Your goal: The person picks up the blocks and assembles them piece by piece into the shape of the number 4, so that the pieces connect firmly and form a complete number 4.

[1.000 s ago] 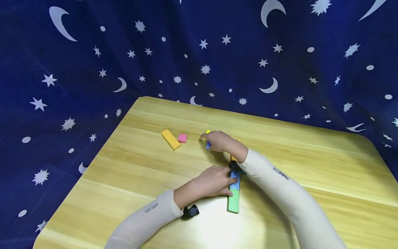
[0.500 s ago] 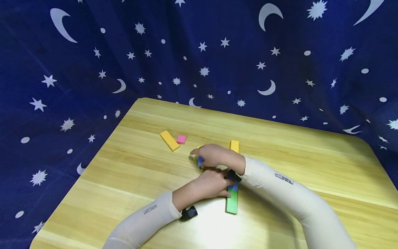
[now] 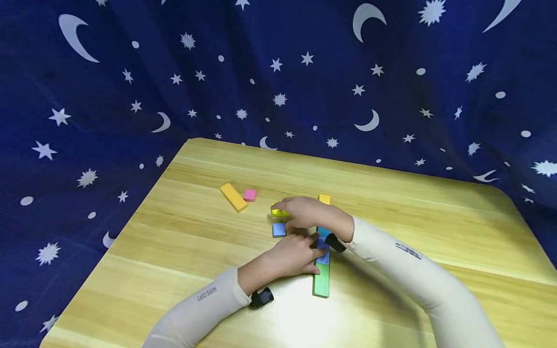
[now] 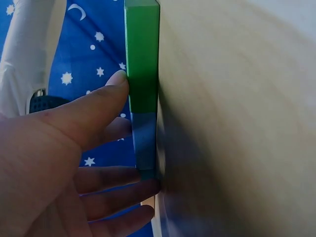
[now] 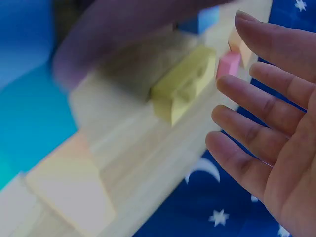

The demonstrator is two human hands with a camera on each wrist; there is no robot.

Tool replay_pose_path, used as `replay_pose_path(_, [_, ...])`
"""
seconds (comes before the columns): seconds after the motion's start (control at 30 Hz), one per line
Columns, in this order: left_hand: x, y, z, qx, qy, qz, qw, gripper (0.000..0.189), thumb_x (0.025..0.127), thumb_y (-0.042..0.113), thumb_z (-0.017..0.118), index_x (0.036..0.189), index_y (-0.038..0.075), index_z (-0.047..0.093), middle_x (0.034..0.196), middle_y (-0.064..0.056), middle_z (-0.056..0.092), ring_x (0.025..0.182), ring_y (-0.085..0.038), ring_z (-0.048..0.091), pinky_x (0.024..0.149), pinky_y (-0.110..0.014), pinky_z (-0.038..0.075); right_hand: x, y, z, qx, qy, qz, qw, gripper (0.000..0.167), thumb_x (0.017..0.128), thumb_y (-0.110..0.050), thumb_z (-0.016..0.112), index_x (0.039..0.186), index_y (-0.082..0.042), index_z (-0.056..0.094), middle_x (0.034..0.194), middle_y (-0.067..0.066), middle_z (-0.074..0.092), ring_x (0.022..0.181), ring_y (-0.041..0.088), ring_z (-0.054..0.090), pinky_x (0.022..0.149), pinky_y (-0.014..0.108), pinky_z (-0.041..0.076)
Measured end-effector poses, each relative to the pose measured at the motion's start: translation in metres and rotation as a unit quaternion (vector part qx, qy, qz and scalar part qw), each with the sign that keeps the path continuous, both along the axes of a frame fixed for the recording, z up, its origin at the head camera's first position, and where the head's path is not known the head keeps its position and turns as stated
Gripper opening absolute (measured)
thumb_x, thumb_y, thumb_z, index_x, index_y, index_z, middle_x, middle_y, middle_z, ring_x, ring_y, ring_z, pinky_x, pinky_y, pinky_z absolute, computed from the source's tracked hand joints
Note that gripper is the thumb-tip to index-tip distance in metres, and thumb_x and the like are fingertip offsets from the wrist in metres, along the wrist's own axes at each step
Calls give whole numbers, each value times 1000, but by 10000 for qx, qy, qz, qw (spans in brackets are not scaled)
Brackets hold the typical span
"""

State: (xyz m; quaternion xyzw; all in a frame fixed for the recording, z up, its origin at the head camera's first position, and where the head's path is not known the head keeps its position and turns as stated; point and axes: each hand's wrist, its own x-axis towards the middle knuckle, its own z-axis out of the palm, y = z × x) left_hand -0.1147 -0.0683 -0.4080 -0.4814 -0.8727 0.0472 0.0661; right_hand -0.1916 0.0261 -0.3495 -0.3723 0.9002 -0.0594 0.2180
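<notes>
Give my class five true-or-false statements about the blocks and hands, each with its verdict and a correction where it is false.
1. The left hand touches the row of blocks. True.
2. The green block is at the row's far end. False: the green block is at the end nearest the person.
3. The pink block lies beside a long orange block. True.
4. The right hand grips the bright yellow block. False: the right hand has open fingers, not closed round the bright yellow block.
5. The small blue block lies apart from the row. True.

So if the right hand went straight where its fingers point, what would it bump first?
Most likely the yellow rectangular block: the right hand partly covers it in the head view. The right wrist view shows a gap between them, but depth is unclear, so it might pass just above.
</notes>
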Motion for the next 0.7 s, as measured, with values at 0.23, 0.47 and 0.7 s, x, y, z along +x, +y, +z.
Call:
replay_pose_path(0.23, [0, 1, 1, -64, -483, 114, 9987, 49, 85, 55, 51, 127, 29, 55, 129, -2, 52, 110, -14, 54, 88, -27, 47, 0, 34, 6, -461, 263, -237, 9983, 54, 84, -14, 64, 134, -8, 45, 133, 14, 49, 119, 30, 49, 95, 44, 42])
replay_pose_path(0.47, [1, 1, 1, -75, -896, 268, 9956, 52, 85, 55, 50, 130, 29, 51, 138, -7, 46, 117, -18, 52, 91, -33, 47, 14, 69, 2, -642, 132, -553, 9963, 58, 85, -22, 65, 136, -7, 42, 139, 19, 40, 123, 36, 43, 96, 49, 40])
replay_pose_path(0.7, [0, 2, 3, -79, -1106, 337, 9933, 52, 86, 54, 49, 132, 28, 49, 141, -12, 41, 118, -21, 52, 93, -34, 45, 37, 105, -13, -752, -286, -717, 9942, 73, 81, -20, 68, 141, -2, 30, 147, 23, 24, 132, 42, 27, 100, 56, 31])
